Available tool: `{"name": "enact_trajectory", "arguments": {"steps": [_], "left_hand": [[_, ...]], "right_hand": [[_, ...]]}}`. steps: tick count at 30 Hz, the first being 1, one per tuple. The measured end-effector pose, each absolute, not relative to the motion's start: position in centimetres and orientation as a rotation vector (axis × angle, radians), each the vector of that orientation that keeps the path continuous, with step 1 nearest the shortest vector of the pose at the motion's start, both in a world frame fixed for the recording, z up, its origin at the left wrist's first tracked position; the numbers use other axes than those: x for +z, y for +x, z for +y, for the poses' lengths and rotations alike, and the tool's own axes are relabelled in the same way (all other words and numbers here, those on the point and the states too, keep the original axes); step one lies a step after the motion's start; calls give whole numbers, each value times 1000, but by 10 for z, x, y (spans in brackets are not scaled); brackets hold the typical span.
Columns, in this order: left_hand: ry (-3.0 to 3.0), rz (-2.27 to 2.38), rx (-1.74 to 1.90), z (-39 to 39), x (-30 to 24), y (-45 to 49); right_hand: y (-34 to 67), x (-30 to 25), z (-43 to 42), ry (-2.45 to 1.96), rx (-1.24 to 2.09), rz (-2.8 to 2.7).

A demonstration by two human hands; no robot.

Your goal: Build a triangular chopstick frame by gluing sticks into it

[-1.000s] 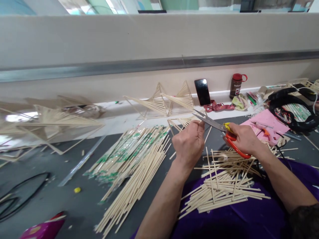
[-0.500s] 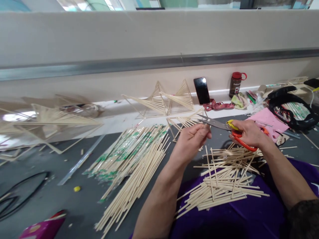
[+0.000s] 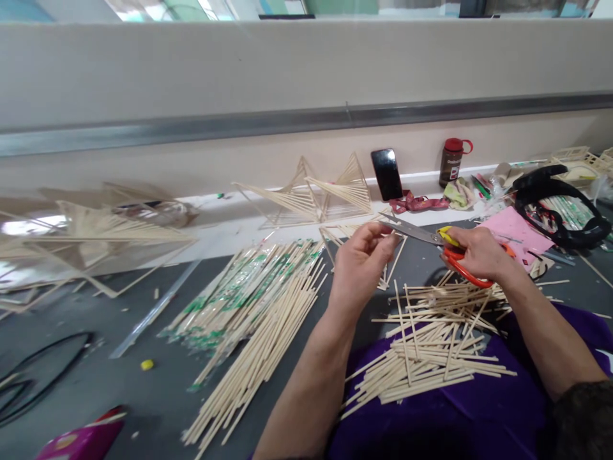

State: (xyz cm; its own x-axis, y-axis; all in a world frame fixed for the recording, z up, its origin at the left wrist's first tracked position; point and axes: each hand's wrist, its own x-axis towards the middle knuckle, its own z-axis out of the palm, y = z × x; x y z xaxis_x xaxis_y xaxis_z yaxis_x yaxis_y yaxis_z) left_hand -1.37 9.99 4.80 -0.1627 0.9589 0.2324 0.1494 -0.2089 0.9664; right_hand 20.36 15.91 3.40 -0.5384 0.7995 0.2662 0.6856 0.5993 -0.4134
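Note:
My left hand (image 3: 360, 263) is raised over the dark table with its fingers pinched on a thin wooden stick (image 3: 391, 271) that hangs below them. Its fingertips sit right at the tip of the scissors (image 3: 412, 232). My right hand (image 3: 475, 254) grips the scissors by their orange and yellow handles, blades pointing left toward the stick. Below both hands, a heap of short cut sticks (image 3: 431, 358) lies on purple cloth (image 3: 460, 421) over my lap.
A pile of long sticks (image 3: 261, 313), some in green-printed wrappers, lies left of my arm. Stick frameworks (image 3: 325, 191) stand by the wall, with more (image 3: 90, 233) at far left. A phone (image 3: 387, 174), brown jar (image 3: 451, 161), pink sheet (image 3: 520, 231) and black band (image 3: 560, 211) sit at right.
My right hand has carried the scissors a little to the right and up. My left hand has opened from a tight fist into a looser pinch at the blade tip.

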Motion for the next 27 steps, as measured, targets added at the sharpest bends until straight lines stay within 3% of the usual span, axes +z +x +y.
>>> {"name": "enact_trajectory", "arguments": {"steps": [6,17,27], "left_hand": [[1876,1613,1806,95,41,-9],[2353,1695,1730,99,26,-5],[2009,1591,1723,98,32,-4]], "right_hand": [[198,36,154,-1248,388,-2414],[191,42,150,-1287,506,-2467],[191,37,150,-1193,483,-2440]]}}
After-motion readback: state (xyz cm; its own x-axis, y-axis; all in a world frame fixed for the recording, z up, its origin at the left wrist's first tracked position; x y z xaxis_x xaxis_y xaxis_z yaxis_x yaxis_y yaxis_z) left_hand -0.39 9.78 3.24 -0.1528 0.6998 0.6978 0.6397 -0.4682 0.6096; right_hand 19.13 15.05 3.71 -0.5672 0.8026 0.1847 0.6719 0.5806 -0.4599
